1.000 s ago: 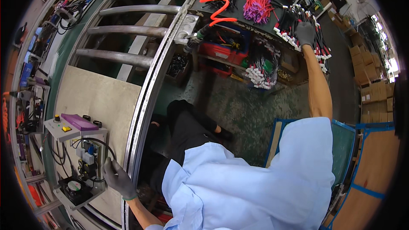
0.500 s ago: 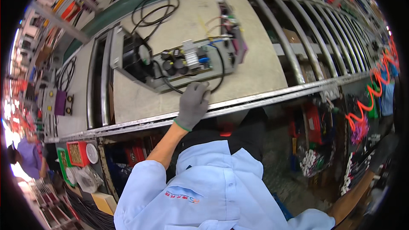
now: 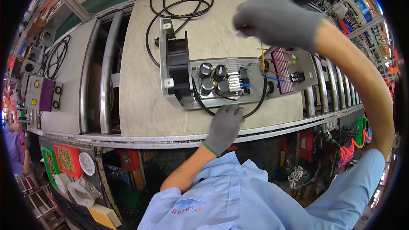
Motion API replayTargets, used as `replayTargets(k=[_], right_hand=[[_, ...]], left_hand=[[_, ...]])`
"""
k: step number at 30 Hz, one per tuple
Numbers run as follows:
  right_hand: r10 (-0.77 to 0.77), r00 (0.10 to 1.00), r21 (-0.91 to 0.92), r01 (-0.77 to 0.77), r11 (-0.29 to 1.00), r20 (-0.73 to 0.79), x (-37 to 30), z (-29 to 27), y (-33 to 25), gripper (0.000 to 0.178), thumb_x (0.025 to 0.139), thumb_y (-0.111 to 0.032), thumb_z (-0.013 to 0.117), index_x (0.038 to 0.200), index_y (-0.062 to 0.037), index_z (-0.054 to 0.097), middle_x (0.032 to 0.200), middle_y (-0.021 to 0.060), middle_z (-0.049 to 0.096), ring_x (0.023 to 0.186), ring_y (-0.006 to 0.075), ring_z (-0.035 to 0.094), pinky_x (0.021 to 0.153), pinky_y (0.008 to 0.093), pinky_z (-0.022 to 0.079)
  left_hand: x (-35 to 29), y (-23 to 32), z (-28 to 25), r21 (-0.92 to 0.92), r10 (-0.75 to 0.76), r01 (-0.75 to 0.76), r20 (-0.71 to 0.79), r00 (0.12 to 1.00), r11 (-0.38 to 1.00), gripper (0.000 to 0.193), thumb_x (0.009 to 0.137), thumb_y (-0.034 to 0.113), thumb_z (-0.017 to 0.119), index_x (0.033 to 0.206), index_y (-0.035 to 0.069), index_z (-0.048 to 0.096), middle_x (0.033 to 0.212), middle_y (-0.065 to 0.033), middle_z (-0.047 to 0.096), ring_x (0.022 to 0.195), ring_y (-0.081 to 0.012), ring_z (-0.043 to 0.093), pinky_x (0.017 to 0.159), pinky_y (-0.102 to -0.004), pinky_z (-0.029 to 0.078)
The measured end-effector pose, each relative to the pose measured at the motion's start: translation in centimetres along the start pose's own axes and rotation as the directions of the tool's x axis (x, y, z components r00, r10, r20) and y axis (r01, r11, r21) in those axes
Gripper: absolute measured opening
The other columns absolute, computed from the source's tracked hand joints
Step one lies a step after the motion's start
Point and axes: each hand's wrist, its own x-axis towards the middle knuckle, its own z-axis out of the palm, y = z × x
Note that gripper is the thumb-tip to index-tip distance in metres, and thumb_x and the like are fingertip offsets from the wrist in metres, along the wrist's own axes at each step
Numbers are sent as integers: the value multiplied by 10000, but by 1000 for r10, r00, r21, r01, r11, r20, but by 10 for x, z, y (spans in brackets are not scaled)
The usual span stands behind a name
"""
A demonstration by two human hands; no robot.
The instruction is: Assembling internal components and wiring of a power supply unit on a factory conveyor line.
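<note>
- Left hand (image 3: 225,128): fingers curled closed around the black cable (image 3: 259,104), by the near edge of the unit (image 3: 249,98).
- Right hand (image 3: 279,19): blurred, curled above the unit; I cannot tell its grip.
- Unit: lies on the board (image 3: 140,102); likely heavy, stiff, best held by its metal frame (image 3: 163,51).
- Capacitors (image 3: 207,86) and thin wires (image 3: 275,78) look fragile; cable bendy.
- Shirt (image 3: 221,200): coloured chest lettering; capacitor marks too small to read.

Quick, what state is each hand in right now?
Left hand: partly curled, at the black cable; firm grip cannot be told.
Right hand: curled, blurred; what it holds, if anything, cannot be told.
</note>
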Motion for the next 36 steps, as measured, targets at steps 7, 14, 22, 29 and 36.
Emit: replayTargets(k=[7, 14, 22, 29, 36], right_hand=[[-184, 930, 44, 179, 983, 318, 92, 70, -17, 143, 861, -149, 698, 825, -15, 731, 788, 179, 715, 795, 378, 725, 705, 453, 578], [-258, 911, 79, 246, 966, 322, 102, 86, -9, 165, 862, -185, 719, 833, -28, 761, 813, 158, 739, 774, 348, 739, 683, 432, 591], [-325, 820, 208, 255, 944, 471, 109, 84, -2, 193, 861, -119, 690, 1004, -16, 769, 1026, 180, 759, 945, 374, 745, 748, 464, 603], [-345, 822, 315, 214, 925, 453, 112, 96, -3, 223, 904, -235, 704, 883, -22, 768, 833, 167, 741, 774, 353, 751, 649, 438, 604], [-349, 813, 369, 180, 912, 467, 113, 96, -4, 228, 912, -215, 688, 898, -2, 768, 865, 171, 750, 798, 347, 758, 660, 438, 615]], left_hand=[[2, 1, -3, 24, -48, 47, 64, 997, 999, 347, 867, 195, 676, 1182, 52, 647, 1072, -88, 601, 1013, -276, 593, 863, -391, 510], [4, -1, -6, 78, -91, 75, 231, 969, 994, 348, 884, 248, 703, 1189, 86, 667, 1163, -56, 636, 1047, -255, 607, 904, -395, 519], [5, -1, -8, 66, -94, 79, 272, 958, 995, 341, 874, 257, 717, 1181, 117, 674, 1167, -29, 647, 1033, -238, 611, 889, -385, 514], [6, -3, -9, 75, -76, 58, 266, 961, 995, 327, 871, 208, 614, 1180, 115, 673, 1150, 10, 631, 1026, -184, 600, 829, -313, 509], [7, -2, -11, 42, -83, 75, 259, 962, 996, 321, 854, 239, 732, 1153, 128, 693, 1170, -17, 655, 983, -241, 601, 832, -392, 496]])
